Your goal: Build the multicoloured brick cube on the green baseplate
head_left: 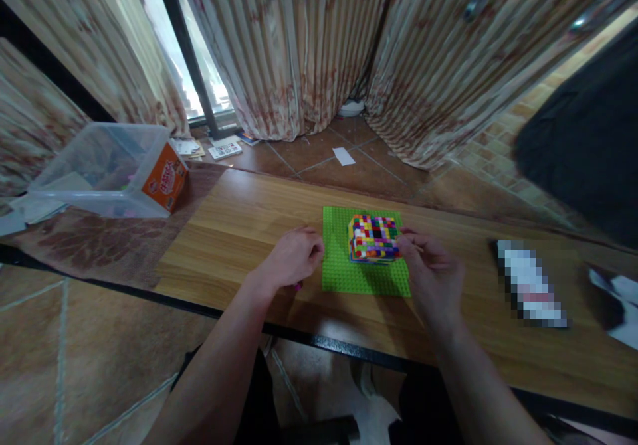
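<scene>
Since the wooden table carries everything, we start there. The green baseplate lies flat near its front edge, between both hands. The multicoloured brick block stands on the plate's far right part, studs up and several layers tall. We judge the build well along, though a dark gap shows mid-top, so the top looks unfilled. The block is roughly square with no clear long axis, its sides parallel to the plate's edges. The right hand has bent fingers touching the block's right side; whether it grips we cannot tell. The left hand is curled closed at the plate's left edge. A pink bit peeks out beneath it; held or not, we cannot tell.
</scene>
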`<action>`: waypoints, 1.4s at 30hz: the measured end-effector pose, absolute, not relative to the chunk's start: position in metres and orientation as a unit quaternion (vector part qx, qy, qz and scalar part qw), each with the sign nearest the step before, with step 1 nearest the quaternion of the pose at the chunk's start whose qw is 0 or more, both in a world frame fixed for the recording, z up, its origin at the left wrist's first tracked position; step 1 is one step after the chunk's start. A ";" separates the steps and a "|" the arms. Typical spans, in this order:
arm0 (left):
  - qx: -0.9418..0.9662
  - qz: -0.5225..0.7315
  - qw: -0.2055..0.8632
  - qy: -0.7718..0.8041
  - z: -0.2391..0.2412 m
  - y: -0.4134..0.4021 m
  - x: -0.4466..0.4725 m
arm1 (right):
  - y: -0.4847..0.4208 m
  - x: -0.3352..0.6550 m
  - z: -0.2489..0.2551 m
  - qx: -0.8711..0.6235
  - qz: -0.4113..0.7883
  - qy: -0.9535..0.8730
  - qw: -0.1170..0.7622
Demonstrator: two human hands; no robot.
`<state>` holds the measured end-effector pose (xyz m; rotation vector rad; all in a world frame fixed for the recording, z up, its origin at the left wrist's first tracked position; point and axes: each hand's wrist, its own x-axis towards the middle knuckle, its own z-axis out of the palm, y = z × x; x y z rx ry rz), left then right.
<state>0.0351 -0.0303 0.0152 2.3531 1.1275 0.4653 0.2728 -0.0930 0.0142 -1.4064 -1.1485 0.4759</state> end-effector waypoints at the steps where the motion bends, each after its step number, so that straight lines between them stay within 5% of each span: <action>1: 0.859 0.173 0.248 0.413 0.015 -0.030 0.035 | -0.093 0.273 0.014 -0.603 0.197 -0.501 0.588; 26: 0.878 0.147 0.215 0.401 0.020 -0.034 0.025 | -0.096 0.263 0.017 -0.594 0.121 -0.571 0.554; 34: 0.861 0.162 0.271 0.398 0.023 -0.032 0.026 | -0.103 0.251 0.022 -0.575 0.088 -0.638 0.504; 42: 0.749 0.283 0.460 0.384 0.031 -0.039 0.038 | -0.108 0.243 0.024 -0.533 0.079 -0.689 0.486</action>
